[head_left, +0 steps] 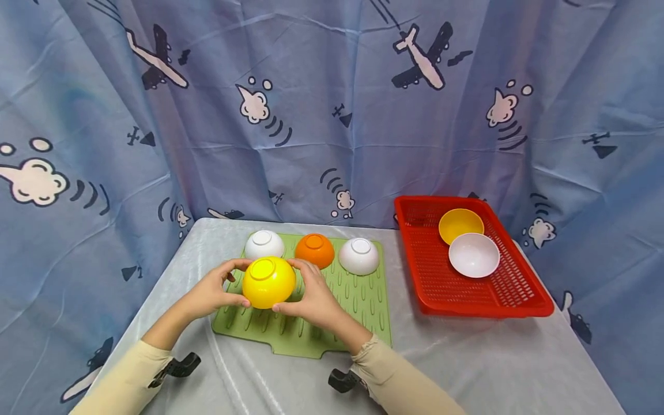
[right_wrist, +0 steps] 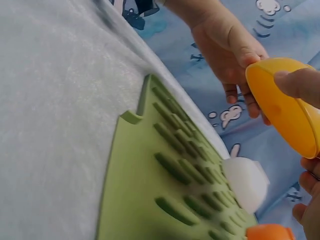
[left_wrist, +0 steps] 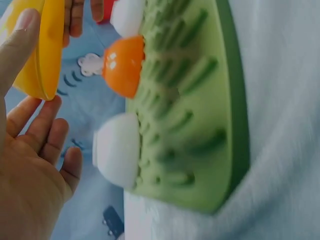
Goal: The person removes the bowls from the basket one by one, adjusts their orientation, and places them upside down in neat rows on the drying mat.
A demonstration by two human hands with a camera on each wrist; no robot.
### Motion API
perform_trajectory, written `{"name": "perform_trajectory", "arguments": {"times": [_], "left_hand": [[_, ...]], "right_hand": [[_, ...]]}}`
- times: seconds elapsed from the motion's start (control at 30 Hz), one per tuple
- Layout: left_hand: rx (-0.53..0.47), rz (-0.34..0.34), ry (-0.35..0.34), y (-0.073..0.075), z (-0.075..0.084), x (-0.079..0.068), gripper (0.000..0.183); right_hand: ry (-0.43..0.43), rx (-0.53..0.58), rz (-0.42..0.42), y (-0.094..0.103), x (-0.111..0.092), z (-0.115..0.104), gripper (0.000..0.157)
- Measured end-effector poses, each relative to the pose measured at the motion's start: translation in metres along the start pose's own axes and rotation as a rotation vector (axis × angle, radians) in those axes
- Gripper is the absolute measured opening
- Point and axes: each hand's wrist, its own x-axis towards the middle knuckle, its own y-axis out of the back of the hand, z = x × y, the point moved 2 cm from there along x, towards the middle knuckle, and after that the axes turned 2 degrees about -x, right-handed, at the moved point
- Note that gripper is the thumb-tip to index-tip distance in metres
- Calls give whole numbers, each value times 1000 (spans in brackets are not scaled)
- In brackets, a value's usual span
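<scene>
Between both hands a yellow bowl (head_left: 268, 282) is held upside down, its foot ring facing up, raised over the front left of a green drying mat (head_left: 358, 305). The left hand (head_left: 215, 291) pinches the bowl's left side, thumb in front and fingers behind. On the opposite side the right hand (head_left: 313, 297) grips it the same way. In the wrist views the bowl's rim (right_wrist: 280, 107) hangs clear above the mat. Along the mat's back row sit a white bowl (head_left: 264, 245), an orange bowl (head_left: 314, 251) and another white bowl (head_left: 359, 256), all inverted.
A red plastic basket (head_left: 422, 271) stands on the right of the table. Inside it lie a yellow bowl (head_left: 459, 223) and a white bowl (head_left: 474, 255), openings up. Behind the table hangs a blue curtain (head_left: 311, 115) with airplane prints. Grey-white cloth (head_left: 467, 363) covers the table.
</scene>
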Motion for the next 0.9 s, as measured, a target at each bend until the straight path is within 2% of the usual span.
{"name": "perform_trajectory", "arguments": {"times": [0.13, 0.53, 0.9], "left_hand": [[32, -8, 23, 7, -12, 0, 78], [76, -40, 83, 14, -56, -7, 76], [114, -19, 153, 15, -81, -7, 80]], "right_hand": [[-19, -10, -1, -14, 10, 3, 97], [-43, -134, -4, -59, 31, 23, 99], [-52, -259, 44, -84, 41, 32, 96]]}}
